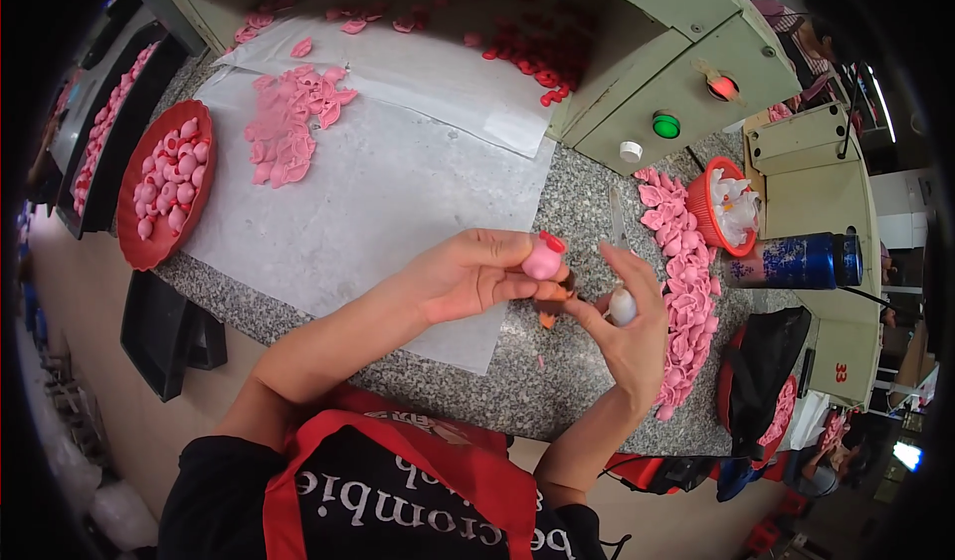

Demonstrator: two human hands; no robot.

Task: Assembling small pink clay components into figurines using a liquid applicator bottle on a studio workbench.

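At the far left, long dark trays (104, 127) hold rows of pink pieces, and beside them a red oval dish (139, 237) on the speckled tabletop (557, 381) is well filled with rounded pink figures (171, 174), which look like finished work. Further right, on the white paper sheet (378, 202), lies a loose heap of flat pink scraps (286, 127), seemingly trimmed-off waste.

At the middle, the left hand (468, 277) is closed in a pinch around a small pink figure with a red part (543, 258), held up above the edge of the paper. Just beside it, the right hand (632, 326) is curled around a small tool with a pale rounded handle (622, 306), its thin blade pointing up; whether the tip touches the figure I cannot tell. A small orange bit (547, 317) lies below the fingers.

To the right, a long bank of pink scraps (686, 291) runs along the tabletop, with a red basket (711, 212) of pale pieces and a blue can (796, 260) behind it. Judging by the full dish and the scrap piles, much is already done; the piece in hand is mid-way.
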